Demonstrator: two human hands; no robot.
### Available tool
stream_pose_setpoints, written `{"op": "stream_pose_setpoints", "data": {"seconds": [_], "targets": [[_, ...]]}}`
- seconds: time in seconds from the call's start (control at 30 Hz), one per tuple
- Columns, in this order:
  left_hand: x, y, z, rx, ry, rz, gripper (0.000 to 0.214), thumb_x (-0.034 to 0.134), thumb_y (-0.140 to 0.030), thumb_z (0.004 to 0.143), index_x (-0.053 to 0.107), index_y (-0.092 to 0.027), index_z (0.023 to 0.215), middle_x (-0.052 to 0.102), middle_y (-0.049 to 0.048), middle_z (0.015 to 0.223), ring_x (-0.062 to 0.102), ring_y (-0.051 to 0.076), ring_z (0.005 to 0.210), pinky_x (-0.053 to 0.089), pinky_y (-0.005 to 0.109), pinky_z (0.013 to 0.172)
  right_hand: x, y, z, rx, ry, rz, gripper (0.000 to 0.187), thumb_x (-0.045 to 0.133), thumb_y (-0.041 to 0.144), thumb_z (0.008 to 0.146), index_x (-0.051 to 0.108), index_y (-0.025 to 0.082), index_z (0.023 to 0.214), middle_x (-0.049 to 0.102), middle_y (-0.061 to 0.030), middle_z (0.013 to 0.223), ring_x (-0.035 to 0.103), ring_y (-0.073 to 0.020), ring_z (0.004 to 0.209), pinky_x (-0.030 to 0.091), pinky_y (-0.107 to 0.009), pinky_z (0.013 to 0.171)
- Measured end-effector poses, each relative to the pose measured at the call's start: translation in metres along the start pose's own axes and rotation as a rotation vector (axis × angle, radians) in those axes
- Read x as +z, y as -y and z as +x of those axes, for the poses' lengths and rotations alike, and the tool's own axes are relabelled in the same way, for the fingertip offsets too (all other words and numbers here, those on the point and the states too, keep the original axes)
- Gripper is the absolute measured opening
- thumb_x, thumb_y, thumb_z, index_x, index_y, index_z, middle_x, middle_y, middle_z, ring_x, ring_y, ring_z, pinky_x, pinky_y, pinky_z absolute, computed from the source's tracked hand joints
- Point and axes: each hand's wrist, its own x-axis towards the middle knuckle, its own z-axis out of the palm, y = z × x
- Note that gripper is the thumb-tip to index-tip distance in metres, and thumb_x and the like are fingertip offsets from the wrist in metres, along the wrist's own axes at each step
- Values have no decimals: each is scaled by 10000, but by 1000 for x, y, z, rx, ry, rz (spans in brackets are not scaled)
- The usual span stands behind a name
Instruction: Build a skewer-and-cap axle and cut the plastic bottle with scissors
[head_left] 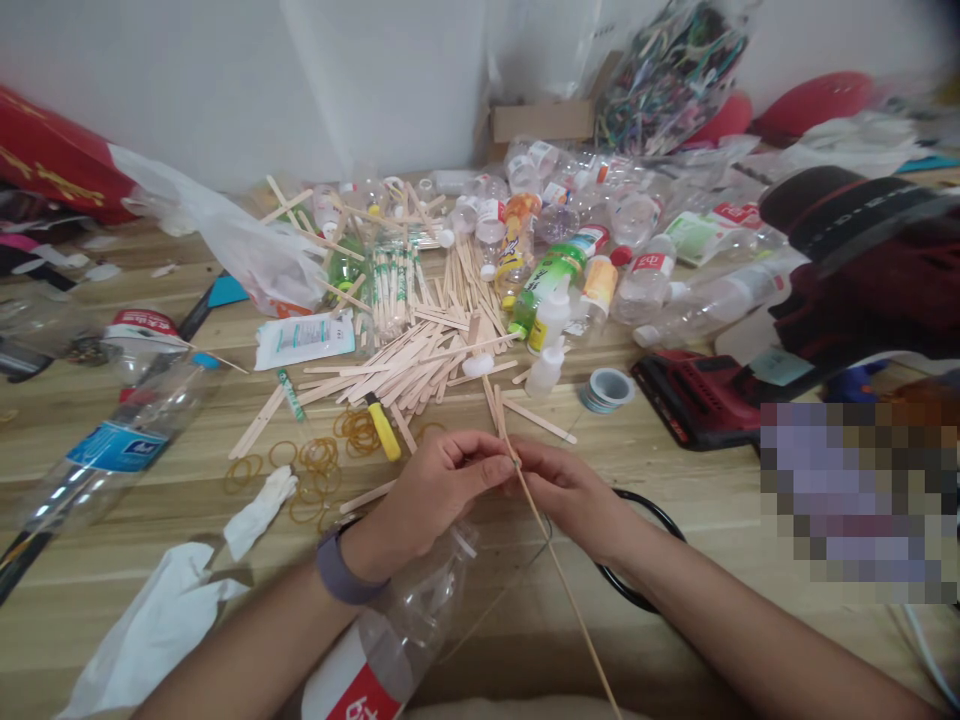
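Observation:
My left hand (442,490) is closed, its thumb and fingers pinching thin bamboo sticks (551,545) near their crossing point. From the other side, my right hand (574,500) closes its fingers around the same spot. A dark thread (545,540) is wound at the crossing and hangs in a loose loop beneath it. One stick slants down toward me, past the front of the table; shorter ends point away. My fingertips partly hide the joint. Under my left wrist lies a clear plastic bottle (420,620) with a red and white label.
Beyond my hands lie piled craft sticks (405,365), a yellow-handled tool (384,428), rubber bands (319,465), a thread spool (606,390) and small glue bottles (546,370). Many plastic bottles (555,270) crowd the back. A red and black power tool (697,395) stands right; a black cable (645,600) curves beside my right forearm.

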Motion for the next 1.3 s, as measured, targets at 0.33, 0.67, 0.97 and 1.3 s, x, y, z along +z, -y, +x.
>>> {"op": "stream_pose_setpoints", "data": {"seconds": [0.33,0.67,0.97,1.3], "targets": [[-5,-11,-3,194,-24,262,169,620,-340,848,656,-176,833,648,19,782,581,161,755,434,264,685,-5,6,-2,121,-10,47,304,568,457,856,538,178,740,459,30,630,405,-110,575,335,-239,552],[-8,-14,-4,219,-316,215,163,591,-325,870,595,-183,792,587,-27,682,365,72,479,271,214,463,-31,36,-15,-96,51,-327,460,506,529,934,441,195,624,350,35,575,305,-102,523,240,-239,467],[-20,-6,-2,258,-506,1,213,640,-369,827,535,-193,772,375,-100,526,266,46,397,173,177,376,-55,61,-29,-248,420,-542,413,566,379,941,516,190,577,461,11,557,433,-113,542,337,-241,523],[-7,-2,-11,244,-407,-125,336,721,-423,741,503,-169,716,477,-63,641,286,26,446,252,164,410,-89,66,-48,-118,387,-565,327,559,392,945,750,207,753,699,-95,849,643,-242,923,495,-342,780]]}}
